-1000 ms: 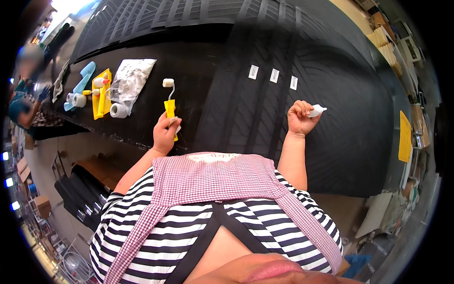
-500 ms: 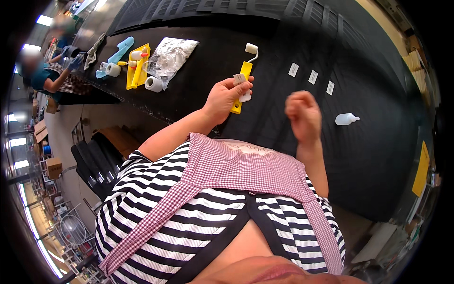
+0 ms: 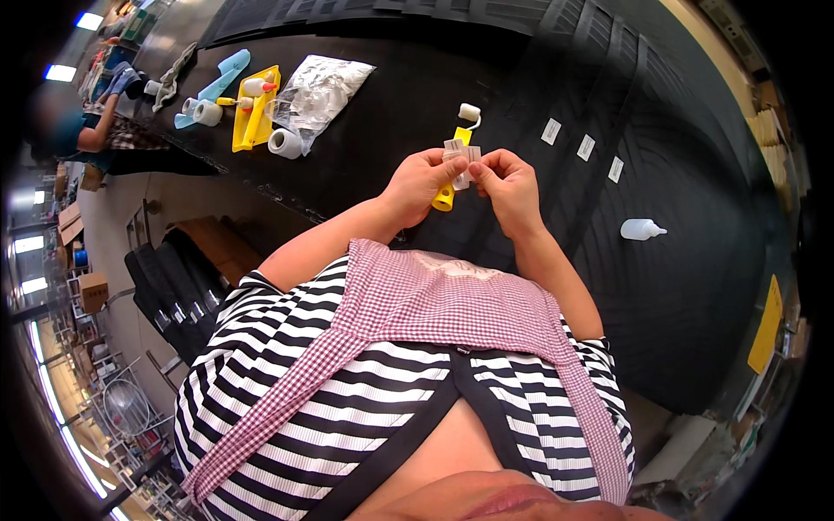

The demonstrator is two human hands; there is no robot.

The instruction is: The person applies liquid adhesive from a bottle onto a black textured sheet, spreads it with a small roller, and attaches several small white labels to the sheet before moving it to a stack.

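My left hand (image 3: 420, 187) is closed on several small white labels (image 3: 451, 149), with the thumb on top. Behind them, in the same hand, is a small paint roller (image 3: 444, 198) with a yellow handle and a white roller head. The grip on its handle is partly hidden. My right hand (image 3: 512, 191) meets the left over the handle, thumb and forefinger pinching a small white label (image 3: 473, 154). Three white labels (image 3: 586, 148) lie in a slanting row on the black sheet, to the right of my hands. A white squeeze bottle (image 3: 642, 229) lies on its side farther right.
A yellow tray (image 3: 254, 113) holding a bottle and a yellow-handled tool stands at the left, beside a clear plastic bag (image 3: 326, 91), white rolls (image 3: 285, 143) and blue cloth (image 3: 228, 74). Black strips (image 3: 365, 17) lie at the back. Another person (image 3: 95, 130) works far left.
My right hand has come left from above the black sheet and now pinches a label beside my left hand. The roller has tilted in my left hand. The view has shifted slightly.
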